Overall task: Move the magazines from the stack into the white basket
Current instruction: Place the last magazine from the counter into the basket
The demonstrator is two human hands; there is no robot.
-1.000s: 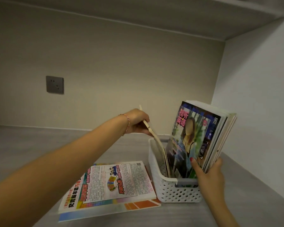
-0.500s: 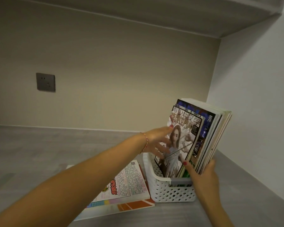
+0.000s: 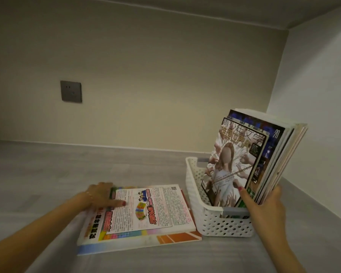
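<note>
A white perforated basket stands on the grey surface at the right. Several magazines stand upright in it, leaning right; the front one shows a figure in white. My right hand grips their lower edge at the basket's near right corner, thumb across the front cover. Left of the basket lies the flat stack of magazines, two or three thick, colourful top cover facing up. My left hand rests on the stack's far left corner, thumb on the top cover, fingers curled over its edge.
A grey wall socket sits on the back wall. A white side wall rises close behind the basket on the right. A shelf underside runs overhead. Grey surface spreads to the left.
My left hand let go of a magazine it set upright in the basket and moved down left onto the flat stack. My right hand stayed on the standing magazines.
</note>
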